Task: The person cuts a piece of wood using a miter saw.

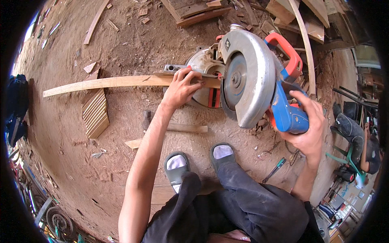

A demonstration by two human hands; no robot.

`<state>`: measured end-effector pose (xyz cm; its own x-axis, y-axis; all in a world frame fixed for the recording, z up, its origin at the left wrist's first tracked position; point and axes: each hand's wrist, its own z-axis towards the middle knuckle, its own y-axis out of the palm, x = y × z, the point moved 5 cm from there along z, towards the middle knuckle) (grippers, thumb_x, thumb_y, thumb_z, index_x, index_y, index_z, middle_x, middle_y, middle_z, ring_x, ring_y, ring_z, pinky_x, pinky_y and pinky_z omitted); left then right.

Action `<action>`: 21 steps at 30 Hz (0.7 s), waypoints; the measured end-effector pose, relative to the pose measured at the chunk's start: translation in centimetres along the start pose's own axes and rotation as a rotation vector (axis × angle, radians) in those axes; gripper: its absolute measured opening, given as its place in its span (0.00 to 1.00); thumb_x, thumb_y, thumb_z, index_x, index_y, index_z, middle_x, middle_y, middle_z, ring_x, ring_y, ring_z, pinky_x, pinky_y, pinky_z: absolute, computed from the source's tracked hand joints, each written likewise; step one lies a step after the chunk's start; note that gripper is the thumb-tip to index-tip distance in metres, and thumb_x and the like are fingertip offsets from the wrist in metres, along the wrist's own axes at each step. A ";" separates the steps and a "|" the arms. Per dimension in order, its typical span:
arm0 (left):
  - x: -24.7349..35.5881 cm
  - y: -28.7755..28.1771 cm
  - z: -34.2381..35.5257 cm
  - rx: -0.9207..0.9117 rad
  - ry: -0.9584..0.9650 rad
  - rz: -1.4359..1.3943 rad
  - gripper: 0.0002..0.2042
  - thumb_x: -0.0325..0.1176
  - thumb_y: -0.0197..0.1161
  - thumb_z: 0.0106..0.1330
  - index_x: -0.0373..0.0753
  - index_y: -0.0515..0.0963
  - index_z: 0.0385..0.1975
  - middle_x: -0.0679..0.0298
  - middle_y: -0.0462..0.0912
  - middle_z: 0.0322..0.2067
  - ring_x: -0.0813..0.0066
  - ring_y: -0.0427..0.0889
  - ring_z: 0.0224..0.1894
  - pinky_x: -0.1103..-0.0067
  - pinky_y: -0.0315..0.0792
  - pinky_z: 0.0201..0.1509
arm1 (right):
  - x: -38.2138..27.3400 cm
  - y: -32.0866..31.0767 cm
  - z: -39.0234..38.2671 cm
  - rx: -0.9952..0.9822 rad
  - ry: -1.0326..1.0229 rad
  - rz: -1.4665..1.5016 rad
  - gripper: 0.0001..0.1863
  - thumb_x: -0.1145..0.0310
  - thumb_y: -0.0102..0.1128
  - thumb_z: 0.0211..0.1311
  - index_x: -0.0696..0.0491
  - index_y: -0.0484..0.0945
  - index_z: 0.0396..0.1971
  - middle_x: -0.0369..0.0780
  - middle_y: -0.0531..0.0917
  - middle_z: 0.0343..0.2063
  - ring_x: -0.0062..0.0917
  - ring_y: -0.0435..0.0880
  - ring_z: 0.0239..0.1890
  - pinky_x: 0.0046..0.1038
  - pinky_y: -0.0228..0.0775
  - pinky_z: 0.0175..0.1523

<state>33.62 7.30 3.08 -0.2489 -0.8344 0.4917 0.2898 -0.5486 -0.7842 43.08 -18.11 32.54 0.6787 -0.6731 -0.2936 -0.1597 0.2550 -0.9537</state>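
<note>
My right hand [308, 126] is wrapped round the blue handle [287, 108] of a miter saw [259, 69]. The saw has a large silver guard, and its round blade [236, 76] is exposed on the left side. The blade stands just beyond the right end of a long, pale wooden strip [121, 81]. My left hand [182, 86] is closed over the strip near that end, pressing it against the metal fence [172, 68]. To the left, the strip passes over a stack of thin wood pieces [96, 115]. My left fingertips are partly hidden.
A hammer [182, 127] lies on the dirt floor before my feet. A screwdriver-like tool [277, 168] rests near my right knee. Boards and offcuts [194, 16] are scattered at the back. A seated person [360, 141] is at the far right; a dark bag [16, 109] is far left.
</note>
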 end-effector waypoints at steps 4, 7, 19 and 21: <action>0.0 -0.1 0.1 -0.006 -0.021 -0.021 0.13 0.32 0.70 0.62 0.52 0.88 0.47 0.70 0.76 0.58 0.58 0.67 0.70 0.62 0.64 0.75 | 0.6 1.5 -1.3 -0.016 -0.100 -0.043 0.35 0.68 0.81 0.30 0.50 0.86 0.49 0.39 0.87 0.35 0.40 0.84 0.39 0.40 0.71 0.53; 0.1 -0.2 0.1 0.003 -0.033 -0.054 0.11 0.33 0.70 0.63 0.50 0.87 0.45 0.71 0.77 0.57 0.58 0.68 0.69 0.62 0.65 0.73 | 1.8 4.1 -4.1 -0.038 -0.039 -0.041 0.29 0.70 0.76 0.36 0.53 0.86 0.48 0.42 0.87 0.35 0.41 0.84 0.39 0.40 0.74 0.49; 0.4 -0.4 0.5 0.067 -0.012 -0.057 0.07 0.34 0.71 0.64 0.48 0.86 0.40 0.71 0.78 0.54 0.59 0.70 0.66 0.63 0.67 0.71 | 2.3 9.5 -8.6 0.178 -0.143 -0.098 0.24 0.63 0.72 0.47 0.48 0.88 0.50 0.36 0.76 0.25 0.34 0.76 0.31 0.40 0.67 0.47; 0.1 -0.2 0.2 0.041 -0.003 -0.044 0.08 0.35 0.72 0.64 0.49 0.86 0.42 0.69 0.76 0.56 0.58 0.70 0.66 0.63 0.67 0.71 | 2.0 9.5 -8.5 0.161 -0.147 -0.101 0.23 0.63 0.73 0.47 0.52 0.87 0.47 0.38 0.78 0.25 0.37 0.77 0.31 0.40 0.67 0.46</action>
<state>33.76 7.33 3.40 -0.2595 -0.8094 0.5268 0.3159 -0.5866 -0.7457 36.84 -22.94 22.34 0.7841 -0.5959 -0.1736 0.0226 0.3069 -0.9515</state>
